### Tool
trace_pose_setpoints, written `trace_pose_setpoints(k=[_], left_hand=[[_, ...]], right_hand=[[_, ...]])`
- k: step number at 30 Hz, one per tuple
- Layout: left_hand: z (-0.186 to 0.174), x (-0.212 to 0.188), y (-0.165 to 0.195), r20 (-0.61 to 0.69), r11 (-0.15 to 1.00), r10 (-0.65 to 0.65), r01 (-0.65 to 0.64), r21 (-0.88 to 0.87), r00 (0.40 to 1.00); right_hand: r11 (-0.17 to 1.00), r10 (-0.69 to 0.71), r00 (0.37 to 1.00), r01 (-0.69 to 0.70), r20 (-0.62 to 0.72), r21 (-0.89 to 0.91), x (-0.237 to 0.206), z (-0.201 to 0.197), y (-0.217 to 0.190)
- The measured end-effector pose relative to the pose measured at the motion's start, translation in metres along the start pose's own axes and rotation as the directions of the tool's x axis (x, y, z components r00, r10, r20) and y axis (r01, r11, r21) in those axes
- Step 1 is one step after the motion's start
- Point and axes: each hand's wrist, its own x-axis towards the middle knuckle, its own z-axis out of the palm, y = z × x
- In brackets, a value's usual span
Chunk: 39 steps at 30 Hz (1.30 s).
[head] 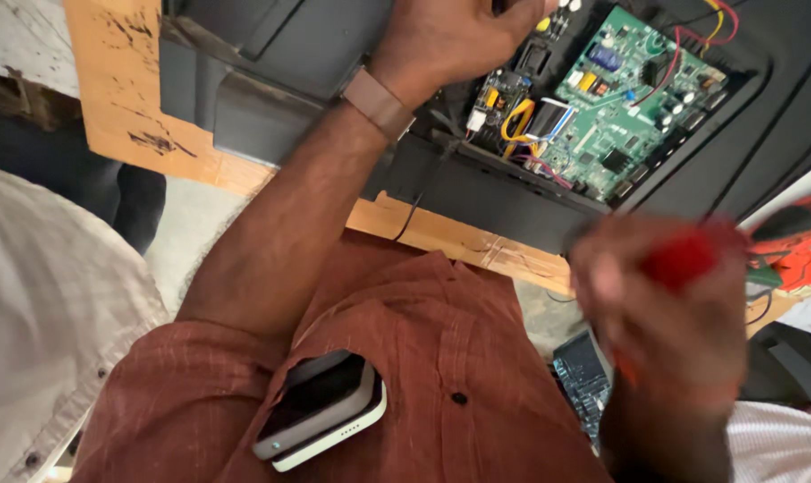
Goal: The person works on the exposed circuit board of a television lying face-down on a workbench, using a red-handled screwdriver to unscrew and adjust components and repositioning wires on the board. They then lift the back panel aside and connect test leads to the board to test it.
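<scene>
My left hand (450, 36) reaches up onto the opened back of a black flat-screen set (477, 192), resting on its dark panel beside a small board with yellow parts (504, 94); its fingers are partly out of frame. A brown watch strap (377, 101) sits on that wrist. A green circuit board (633, 94) with red and yellow wires lies to the right. My right hand (665, 313), blurred by motion, is closed around a red-handled tool (687, 255) near the bench's front edge.
The set lies on a wooden bench (128, 98) with black marks. An orange and black power tool (794, 237) lies at the right edge. A phone (321, 407) sticks out of my rust shirt pocket. Another person's pale shirt (39, 313) is at the left.
</scene>
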Motion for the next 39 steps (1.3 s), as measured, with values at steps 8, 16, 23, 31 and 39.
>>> trace_pose_setpoints(k=[8,16,23,31,39], left_hand=[[-0.018,0.005,0.021,0.058,0.997,-0.051,0.048,0.061,0.997],[-0.014,0.002,0.011,0.058,1.0,-0.023,0.024,-0.01,0.998],[-0.005,-0.001,0.001,0.08,0.934,0.046,-0.014,-0.357,0.996],[-0.005,0.002,0.009,0.099,0.934,0.062,-0.022,-0.357,0.993],[0.005,0.007,0.015,0.0,0.927,0.153,-0.143,-0.347,0.988]], right_hand=[[0.957,-0.242,0.947,0.198,0.21,0.211,-0.046,0.04,-0.03],[0.915,-0.403,0.913,0.404,0.058,0.002,-0.047,0.045,-0.028],[0.724,-0.486,0.671,-0.051,-0.56,-0.688,-0.011,-0.097,0.045],[0.48,-0.546,0.684,-0.217,-0.484,-0.85,0.01,-0.198,0.126],[0.458,-0.626,0.678,-0.082,-0.386,-0.885,0.024,-0.187,0.113]])
